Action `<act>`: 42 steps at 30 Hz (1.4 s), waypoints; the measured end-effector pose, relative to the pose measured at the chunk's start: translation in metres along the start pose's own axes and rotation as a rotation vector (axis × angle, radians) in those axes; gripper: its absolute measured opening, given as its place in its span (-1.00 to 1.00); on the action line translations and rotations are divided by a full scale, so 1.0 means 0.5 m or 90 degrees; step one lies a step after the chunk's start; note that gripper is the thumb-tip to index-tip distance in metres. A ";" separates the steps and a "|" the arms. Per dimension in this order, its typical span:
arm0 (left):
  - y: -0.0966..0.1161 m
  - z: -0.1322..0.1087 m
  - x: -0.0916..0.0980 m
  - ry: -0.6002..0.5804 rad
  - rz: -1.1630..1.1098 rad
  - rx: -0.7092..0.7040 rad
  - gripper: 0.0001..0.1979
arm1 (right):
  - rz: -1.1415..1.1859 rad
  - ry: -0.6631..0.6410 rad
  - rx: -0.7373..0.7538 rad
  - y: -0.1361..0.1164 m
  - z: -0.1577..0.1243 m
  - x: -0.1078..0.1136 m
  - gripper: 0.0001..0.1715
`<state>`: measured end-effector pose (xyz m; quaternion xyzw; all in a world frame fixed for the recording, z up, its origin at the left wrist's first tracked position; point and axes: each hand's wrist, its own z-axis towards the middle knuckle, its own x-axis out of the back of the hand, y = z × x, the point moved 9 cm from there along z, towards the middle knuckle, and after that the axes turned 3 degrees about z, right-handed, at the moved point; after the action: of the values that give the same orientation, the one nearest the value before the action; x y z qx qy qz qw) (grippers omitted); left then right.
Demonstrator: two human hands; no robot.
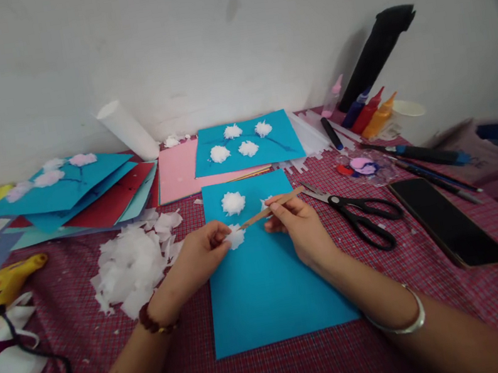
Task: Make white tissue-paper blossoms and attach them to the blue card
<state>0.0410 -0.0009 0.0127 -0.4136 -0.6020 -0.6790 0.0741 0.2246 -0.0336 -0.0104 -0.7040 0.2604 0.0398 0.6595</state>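
A blue sheet of paper (276,290) lies in front of me on the checked cloth. Near its left edge my left hand (206,244) is closed, fingertips pinching the edge of a small white tissue paper piece (235,237). My right hand (296,223) grips a thin flat wooden stick (258,215), whose left tip touches that tissue piece. Above them a fluffy white paper flower (233,203) sits on the sheet. Another white tuft (267,202) is partly hidden behind the stick and my right hand.
Torn white tissue (131,263) is heaped at left, beside a yellow glue gun (7,284). Black-handled scissors (361,212) and a phone (448,220) lie at right. Behind are a finished-looking blue flower card (272,151), stacked cards (63,192), a white roll (127,130) and paint bottles (368,112).
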 end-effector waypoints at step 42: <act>-0.018 0.023 0.011 -0.005 0.013 0.060 -0.83 | -0.059 -0.042 0.112 -0.025 -0.012 -0.019 -0.81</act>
<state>0.0375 0.0137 0.0085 -0.4185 -0.6296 -0.6472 0.0981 0.2201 -0.0364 0.0052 -0.6529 0.2080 0.0092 0.7282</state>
